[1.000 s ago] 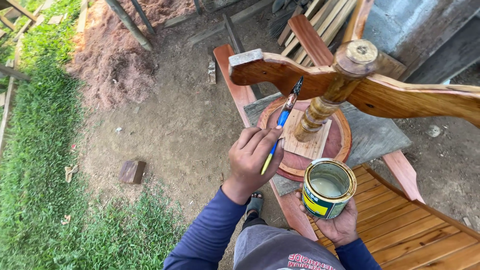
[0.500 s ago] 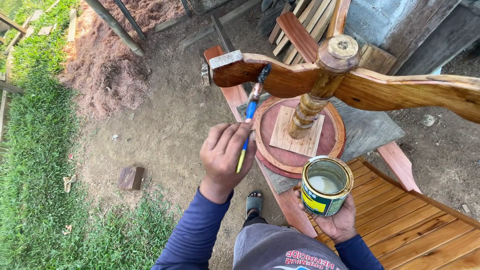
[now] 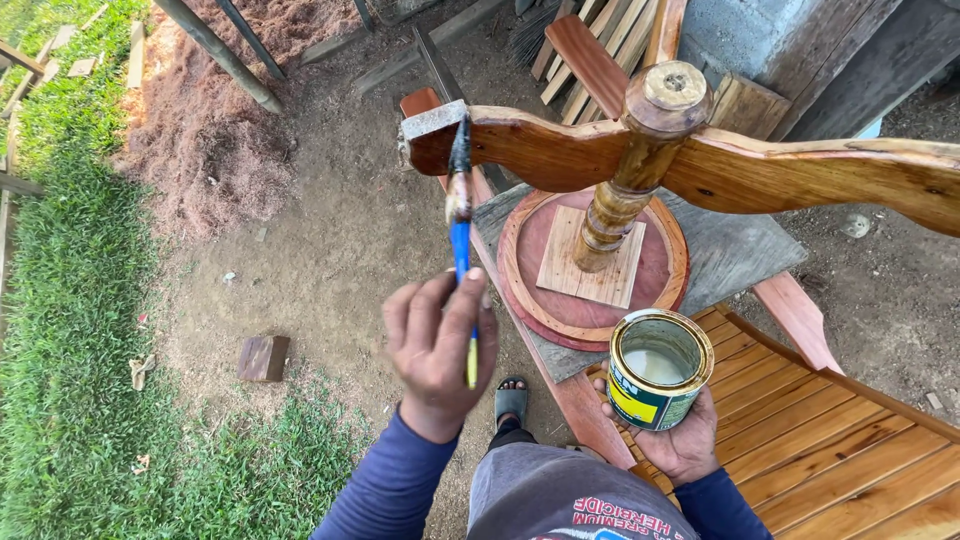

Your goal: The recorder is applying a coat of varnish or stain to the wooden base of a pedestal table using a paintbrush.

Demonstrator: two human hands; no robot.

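Note:
My left hand (image 3: 438, 348) holds a blue-handled paintbrush (image 3: 461, 218) upright, its bristles against the left end of a glossy wooden arm (image 3: 530, 148). That arm crosses a turned wooden post (image 3: 640, 150) standing on a square block and a round reddish base (image 3: 660, 270). My right hand (image 3: 682, 446) cups an open tin can (image 3: 658, 368) from below, the can holding pale liquid, just right of the base.
A slatted wooden seat (image 3: 830, 450) lies at lower right. A red plank (image 3: 560, 390) and grey board sit under the base. A small wood block (image 3: 264, 357) lies on the dirt, grass (image 3: 70, 330) to the left, sawdust pile (image 3: 215, 150) beyond. My sandalled foot (image 3: 511, 400) below.
My left hand has swung the brush leftward along the wooden arm, from near the post to the arm's left end. The can stays held in my right hand.

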